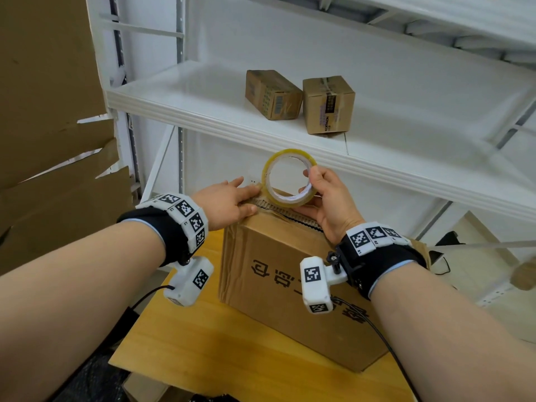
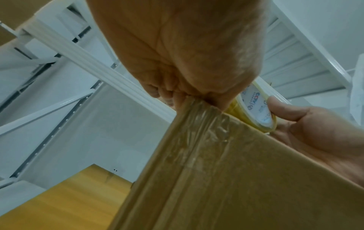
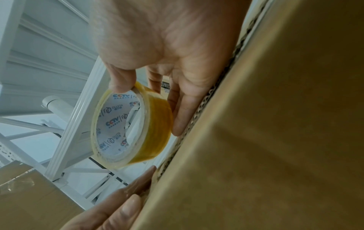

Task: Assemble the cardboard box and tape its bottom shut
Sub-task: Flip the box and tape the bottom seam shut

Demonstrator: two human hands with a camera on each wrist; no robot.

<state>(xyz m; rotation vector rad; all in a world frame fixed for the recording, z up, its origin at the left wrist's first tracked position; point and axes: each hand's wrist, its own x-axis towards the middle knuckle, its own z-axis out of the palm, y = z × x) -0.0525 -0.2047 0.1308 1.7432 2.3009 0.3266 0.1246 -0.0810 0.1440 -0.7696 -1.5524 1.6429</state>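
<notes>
Your cardboard box (image 1: pixel 290 285) stood on the yellow wooden table (image 1: pixel 203 343), just in front of the white shelving unit (image 1: pixel 203 111), with printed characters across the side that faced you and the corrugated flap edges showing along its top. Your right hand (image 1: pixel 327 198) gripped the roll of clear yellowish tape (image 1: pixel 288 177), thumb inside the white core and fingers curled round the outside, holding it on edge at the far top edge of the box; the wrist view showed the roll (image 3: pixel 132 124) just beside the corrugated edge, with your lower fingers (image 3: pixel 183 115) resting against that edge. Your left hand (image 1: pixel 229 198) lay flat on the top left corner of the box, fingers straight and together, grasping nothing, pressing down where the tape met the cardboard. From the left wrist, wrinkled clear tape (image 2: pixel 199 124) ran down the box's side from under your palm (image 2: pixel 187 54). Two small taped cartons (image 1: pixel 272 94) sat side by side on the shelf above, well apart from your hands. Flattened brown cardboard sheets (image 1: pixel 52 111) leaned at the left of the shelving.
</notes>
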